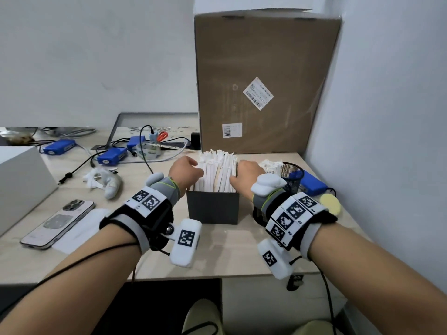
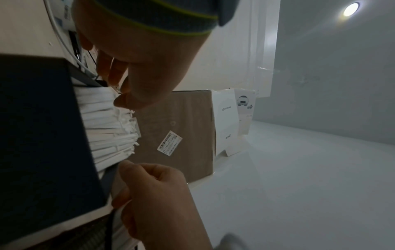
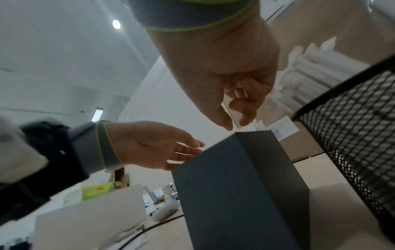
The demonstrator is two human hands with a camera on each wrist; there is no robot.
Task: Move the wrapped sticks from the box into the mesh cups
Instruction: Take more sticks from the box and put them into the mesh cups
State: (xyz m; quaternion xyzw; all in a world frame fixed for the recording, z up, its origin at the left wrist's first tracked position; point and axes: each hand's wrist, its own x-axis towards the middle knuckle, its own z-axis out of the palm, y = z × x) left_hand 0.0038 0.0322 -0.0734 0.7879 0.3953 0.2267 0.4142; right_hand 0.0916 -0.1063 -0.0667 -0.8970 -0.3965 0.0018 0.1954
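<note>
A black box (image 1: 212,210) stands mid-table, packed with upright white wrapped sticks (image 1: 217,169). My left hand (image 1: 186,171) reaches over the box's left rim. Its fingers (image 3: 186,150) are stretched out against the sticks and its thumb (image 2: 126,101) touches their tops. My right hand (image 1: 244,174) is at the right rim, with thumb and forefinger (image 3: 245,118) pinching sticks at that edge and the other fingers curled in. A black mesh cup (image 1: 294,180) holding more wrapped sticks (image 1: 271,165) stands just right of the box. A second mesh cup (image 1: 257,217) is mostly hidden under my right wrist.
A tall cardboard carton (image 1: 266,81) stands right behind the box, against the wall on the right. A phone (image 1: 58,223), a white controller (image 1: 111,184), blue devices (image 1: 112,157) and cables lie to the left. A blue device (image 1: 312,183) and a yellow disc (image 1: 330,204) lie beside the cup.
</note>
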